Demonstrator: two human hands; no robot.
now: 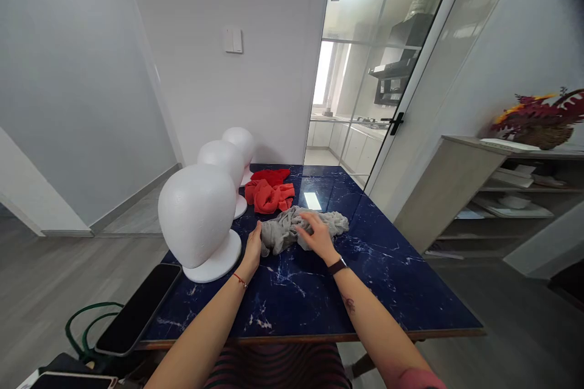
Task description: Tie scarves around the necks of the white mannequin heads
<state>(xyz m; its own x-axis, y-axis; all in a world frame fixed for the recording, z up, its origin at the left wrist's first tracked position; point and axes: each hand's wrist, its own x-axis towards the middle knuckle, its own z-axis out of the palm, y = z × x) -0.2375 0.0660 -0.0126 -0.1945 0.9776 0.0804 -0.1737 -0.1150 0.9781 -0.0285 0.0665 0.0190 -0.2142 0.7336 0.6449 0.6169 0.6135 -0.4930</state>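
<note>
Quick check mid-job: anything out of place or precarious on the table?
The black phone at the near left corner of the blue table seems to overhang the edge, so it looks precarious. The grey cloth and red cloth are merely crumpled; nothing looks spilled or damaged.

Cannot see fingertips of left hand [252, 252], buried behind grey cloth [292, 228]; only half-glimpse rear foam head [240, 141] behind middle foam head [221, 161]; lose lower phone [73, 381] to bottom edge.
</note>
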